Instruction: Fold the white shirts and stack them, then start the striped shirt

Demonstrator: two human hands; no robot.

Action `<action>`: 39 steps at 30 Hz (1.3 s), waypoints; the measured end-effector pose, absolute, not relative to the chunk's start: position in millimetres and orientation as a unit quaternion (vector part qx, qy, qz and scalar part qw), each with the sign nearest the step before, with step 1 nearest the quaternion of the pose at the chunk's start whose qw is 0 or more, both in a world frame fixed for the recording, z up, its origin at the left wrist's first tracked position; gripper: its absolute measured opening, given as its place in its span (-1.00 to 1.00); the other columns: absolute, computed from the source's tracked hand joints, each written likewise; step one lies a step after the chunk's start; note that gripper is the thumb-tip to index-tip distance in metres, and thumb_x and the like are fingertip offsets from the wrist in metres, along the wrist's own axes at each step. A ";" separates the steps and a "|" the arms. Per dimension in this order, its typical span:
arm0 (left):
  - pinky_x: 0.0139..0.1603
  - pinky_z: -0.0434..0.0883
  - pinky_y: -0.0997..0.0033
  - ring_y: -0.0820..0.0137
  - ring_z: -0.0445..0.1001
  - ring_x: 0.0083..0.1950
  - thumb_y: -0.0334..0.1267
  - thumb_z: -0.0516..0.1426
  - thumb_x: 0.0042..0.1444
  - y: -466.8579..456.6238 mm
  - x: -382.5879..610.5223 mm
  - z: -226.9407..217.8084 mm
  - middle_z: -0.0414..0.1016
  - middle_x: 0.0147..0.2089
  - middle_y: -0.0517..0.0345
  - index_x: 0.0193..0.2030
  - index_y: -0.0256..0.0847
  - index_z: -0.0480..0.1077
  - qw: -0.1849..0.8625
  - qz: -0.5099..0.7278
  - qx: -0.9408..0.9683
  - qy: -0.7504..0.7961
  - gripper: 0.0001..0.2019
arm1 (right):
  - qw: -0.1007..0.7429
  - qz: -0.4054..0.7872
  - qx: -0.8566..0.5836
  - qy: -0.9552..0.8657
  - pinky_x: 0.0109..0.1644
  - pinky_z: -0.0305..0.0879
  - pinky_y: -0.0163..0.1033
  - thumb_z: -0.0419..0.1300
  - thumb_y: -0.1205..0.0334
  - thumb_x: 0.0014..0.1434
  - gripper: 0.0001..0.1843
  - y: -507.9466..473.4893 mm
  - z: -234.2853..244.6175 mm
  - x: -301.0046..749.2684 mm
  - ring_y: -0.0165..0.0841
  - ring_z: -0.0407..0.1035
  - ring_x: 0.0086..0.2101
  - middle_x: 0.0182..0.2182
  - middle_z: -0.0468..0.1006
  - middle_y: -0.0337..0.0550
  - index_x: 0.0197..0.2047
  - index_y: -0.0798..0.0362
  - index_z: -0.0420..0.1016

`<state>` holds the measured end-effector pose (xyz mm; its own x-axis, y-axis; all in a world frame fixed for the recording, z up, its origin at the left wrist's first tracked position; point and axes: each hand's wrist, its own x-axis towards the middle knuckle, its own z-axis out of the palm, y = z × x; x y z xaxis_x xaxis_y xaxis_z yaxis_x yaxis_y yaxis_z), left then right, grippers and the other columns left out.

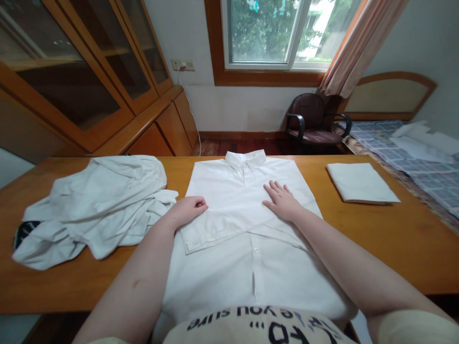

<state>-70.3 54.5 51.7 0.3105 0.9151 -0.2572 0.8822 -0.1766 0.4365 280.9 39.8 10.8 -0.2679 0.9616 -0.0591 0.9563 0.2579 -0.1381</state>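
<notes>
A white collared shirt [236,191] lies flat on the wooden table [394,239], collar at the far side, with both sleeves folded across its front. My left hand [188,210] rests at the shirt's left edge, its fingers curled onto the folded sleeve. Pressing flat on the chest of the shirt, right of the button line, my right hand [281,199] has its fingers stretched out. The shirt's lower part hangs over the near table edge against my body.
A heap of crumpled white garments [96,210] lies on the table's left. A folded white shirt [360,182] sits at the right. Behind are a wooden glass-door cabinet [71,81], a dark office chair [315,124], a window and a bed [423,162].
</notes>
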 end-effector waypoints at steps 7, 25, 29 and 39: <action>-0.16 0.33 0.29 0.17 0.47 -0.11 -0.08 0.03 0.07 53.3 -50.1 58.2 0.52 -0.10 -0.06 -0.16 -0.23 0.43 0.179 -0.028 0.743 0.644 -0.68 | 0.007 0.041 -0.615 -0.787 0.35 -0.22 0.08 -0.16 -0.24 0.25 -0.21 38.2 6.4 280.8 -0.13 -0.18 0.33 0.37 -0.08 -0.01 0.40 0.04 -0.02; 0.39 -0.10 0.04 0.15 -0.17 0.45 0.06 -0.06 0.20 -2.0 14.2 -0.5 -0.13 0.45 -0.11 0.41 -0.29 -0.09 0.072 0.021 0.858 0.508 -0.27 | 0.024 0.054 -0.618 -0.784 0.35 -0.23 0.05 -0.15 -0.28 0.22 -0.20 39.1 3.6 280.6 -0.15 -0.18 0.33 0.38 -0.08 -0.07 0.39 0.00 -0.02; 0.38 -0.05 0.09 0.15 -0.11 0.44 0.08 -0.07 0.19 -16.5 -38.9 -0.9 -0.10 0.44 -0.17 0.40 -0.36 -0.06 0.041 0.007 0.836 0.547 -0.25 | 0.024 0.057 -0.619 -0.783 0.35 -0.24 0.05 -0.15 -0.27 0.23 -0.21 40.4 4.0 283.4 -0.16 -0.19 0.34 0.38 -0.08 -0.07 0.39 -0.01 -0.02; 0.39 -0.03 0.09 0.17 -0.09 0.44 0.05 -0.04 0.18 -20.0 -42.3 -0.3 -0.06 0.43 -0.18 0.39 -0.37 -0.03 0.019 0.022 0.840 0.542 -0.27 | 0.061 0.101 -0.527 -0.842 0.32 -0.25 0.16 -0.02 -0.15 0.24 -0.25 14.0 23.1 207.5 -0.04 -0.20 0.33 0.37 -0.06 0.09 0.36 0.10 0.05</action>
<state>-42.3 -20.0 -0.3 0.4115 0.9113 0.0161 0.9096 -0.4117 0.0568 207.5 14.0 23.1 -0.4370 0.8995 -0.0039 0.8749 0.4240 -0.2338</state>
